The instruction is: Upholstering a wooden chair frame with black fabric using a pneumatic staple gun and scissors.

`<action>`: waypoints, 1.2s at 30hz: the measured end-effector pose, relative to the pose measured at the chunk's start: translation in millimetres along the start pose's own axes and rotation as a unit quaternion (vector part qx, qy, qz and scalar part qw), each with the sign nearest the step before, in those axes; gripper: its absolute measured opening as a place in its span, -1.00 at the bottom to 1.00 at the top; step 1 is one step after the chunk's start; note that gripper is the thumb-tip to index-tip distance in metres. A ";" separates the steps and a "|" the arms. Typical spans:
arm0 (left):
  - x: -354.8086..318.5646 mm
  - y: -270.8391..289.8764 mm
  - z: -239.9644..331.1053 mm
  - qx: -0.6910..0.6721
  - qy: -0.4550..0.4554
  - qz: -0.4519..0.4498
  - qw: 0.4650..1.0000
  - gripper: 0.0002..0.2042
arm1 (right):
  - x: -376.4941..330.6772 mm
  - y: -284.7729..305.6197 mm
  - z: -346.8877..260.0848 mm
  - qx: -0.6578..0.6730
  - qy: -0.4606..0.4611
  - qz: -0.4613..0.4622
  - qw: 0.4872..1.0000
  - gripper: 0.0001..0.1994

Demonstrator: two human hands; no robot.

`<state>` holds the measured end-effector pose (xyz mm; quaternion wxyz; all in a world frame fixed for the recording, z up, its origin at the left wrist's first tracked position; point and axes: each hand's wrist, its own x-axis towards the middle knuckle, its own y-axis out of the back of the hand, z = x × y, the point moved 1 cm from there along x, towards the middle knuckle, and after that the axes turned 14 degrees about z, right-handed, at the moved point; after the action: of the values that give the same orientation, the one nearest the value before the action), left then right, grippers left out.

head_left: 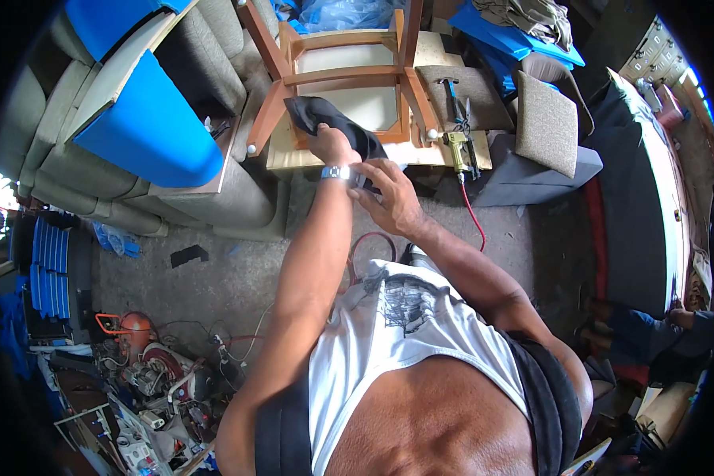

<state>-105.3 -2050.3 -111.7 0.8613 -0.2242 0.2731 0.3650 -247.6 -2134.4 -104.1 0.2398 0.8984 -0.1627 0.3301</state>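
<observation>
My left hand (pixel 331 145) is closed on a piece of black cloth (pixel 313 111) and holds it over the near edge of an upturned wooden chair frame (pixel 343 78). Just beside the silver watch (pixel 335 172) on my left wrist is my right hand (pixel 390 194), its fingers bent in. Something dark shows between its fingertips and thumb, but I cannot make out what. The cloth trails down behind the right hand's knuckles. The chair frame rests on a pale wooden board (pixel 293 156), its legs pointing up toward me.
Right of the frame lie a green air stapler (pixel 457 149) with a red hose (pixel 474 214), a hammer (pixel 452 97) and scissors (pixel 467 113). A beige cushion (pixel 547 124) sits beyond. Grey sofas (pixel 214 210) and a blue panel (pixel 151 127) stand left. An orange compressor (pixel 135 329) is lower left.
</observation>
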 end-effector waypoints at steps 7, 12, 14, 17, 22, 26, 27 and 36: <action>61.7 41.4 -12.2 0.025 -0.248 0.083 0.965 -0.51 | -7.6 -20.4 -11.3 0.002 0.073 -0.072 0.995 -0.63; 15.2 47.3 -10.4 0.082 -0.192 0.061 0.976 -0.61 | -23.8 -25.5 -6.2 -0.089 0.129 -0.024 0.987 -0.60; 4.1 46.7 -10.0 0.124 -0.242 0.031 0.962 -0.63 | -24.5 -21.8 -1.8 -0.040 0.090 -0.060 0.993 -0.63; 52.9 54.4 -30.9 0.512 -0.427 -0.179 0.724 -0.67 | -34.4 -8.0 5.2 0.021 0.113 -0.097 0.989 -0.65; 139.9 61.8 -3.7 0.631 -0.376 -0.210 0.646 -0.71 | -90.4 37.6 30.5 -0.061 -0.091 -0.152 0.982 -0.75; 163.7 -18.3 53.7 0.430 -0.407 -0.062 0.804 -0.55 | -131.6 72.6 72.2 -0.095 -0.263 -0.190 0.941 -0.76; 107.2 -56.5 47.2 0.421 -0.484 -0.131 0.755 -0.61 | -144.4 82.7 80.9 -0.099 -0.291 -0.172 0.936 -0.75; -142.3 -265.3 -65.5 0.127 -0.640 -0.541 0.531 -0.33 | -84.3 71.5 122.6 -0.053 -0.296 -0.173 0.938 -0.77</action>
<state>-9.2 -2328.5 -21.1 0.8582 0.0756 -0.4807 -0.1631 -278.1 -2248.6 -219.3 0.2818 0.9556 -0.0854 -0.0067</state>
